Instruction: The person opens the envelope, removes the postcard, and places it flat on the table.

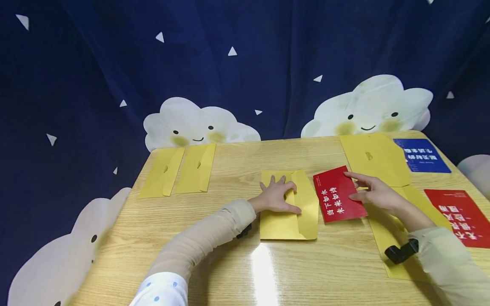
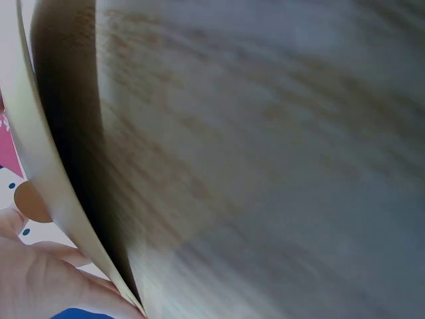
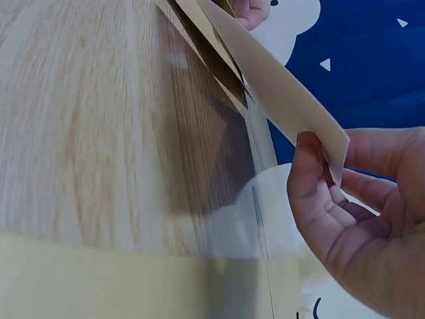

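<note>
A yellow envelope point(image 1: 275, 227) lies in the middle of the table, its flap point(image 1: 308, 212) folded out to the right. My left hand point(image 1: 276, 197) rests on it with fingers spread, thumb and index finger at the envelope's mouth. In the left wrist view that hand point(image 2: 46, 282) touches the envelope, seen nearly edge-on. My right hand point(image 1: 377, 193) pinches a red card point(image 1: 337, 195) with white writing by its right side, thumb on top. The card is tilted, its left edge close to the flap. The right wrist view shows the right hand point(image 3: 358, 219) gripping the card's corner point(image 3: 292, 93).
Two yellow envelopes point(image 1: 197, 170) lie at the back left. On the right are an open yellow envelope point(image 1: 377, 159), another envelope point(image 1: 383, 238) under the right forearm, a blue card point(image 1: 425, 157) and a second red card point(image 1: 465, 216). A dark blue curtain point(image 1: 245, 25) hangs behind the table.
</note>
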The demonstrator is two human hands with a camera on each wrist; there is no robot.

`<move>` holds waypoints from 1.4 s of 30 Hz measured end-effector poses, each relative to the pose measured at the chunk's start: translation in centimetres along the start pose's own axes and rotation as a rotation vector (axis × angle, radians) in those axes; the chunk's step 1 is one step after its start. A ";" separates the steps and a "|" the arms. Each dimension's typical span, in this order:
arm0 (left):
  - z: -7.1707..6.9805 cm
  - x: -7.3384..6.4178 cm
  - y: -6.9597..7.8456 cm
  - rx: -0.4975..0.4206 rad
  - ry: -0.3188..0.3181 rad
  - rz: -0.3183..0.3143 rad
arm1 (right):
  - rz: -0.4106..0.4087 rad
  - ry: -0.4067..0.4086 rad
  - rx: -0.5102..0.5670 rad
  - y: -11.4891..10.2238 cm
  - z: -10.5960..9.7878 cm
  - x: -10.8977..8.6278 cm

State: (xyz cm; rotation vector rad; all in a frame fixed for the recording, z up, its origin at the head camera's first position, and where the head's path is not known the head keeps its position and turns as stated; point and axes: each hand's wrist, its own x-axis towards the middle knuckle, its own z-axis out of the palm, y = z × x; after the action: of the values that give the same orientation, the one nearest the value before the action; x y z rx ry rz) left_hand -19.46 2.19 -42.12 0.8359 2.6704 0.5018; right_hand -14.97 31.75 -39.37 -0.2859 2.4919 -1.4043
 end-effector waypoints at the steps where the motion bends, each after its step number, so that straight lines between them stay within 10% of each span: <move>1: 0.0 0.0 -0.1 -0.001 -0.001 -0.003 | -0.002 0.003 -0.007 0.1 -0.1 -0.1; 25: -0.5 0.2 0.9 0.105 -0.078 -0.060 | 0.054 0.025 0.009 1.3 -1.4 -1.8; 42: -1.6 -4.2 0.7 0.319 0.011 0.143 | 0.043 0.031 0.077 1.3 -0.6 -1.4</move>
State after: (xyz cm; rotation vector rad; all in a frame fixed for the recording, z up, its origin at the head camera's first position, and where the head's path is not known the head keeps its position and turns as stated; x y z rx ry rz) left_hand -16.44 -0.11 -39.71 1.1202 2.7549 0.1099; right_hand -13.90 33.30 -40.06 -0.1954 2.4462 -1.4941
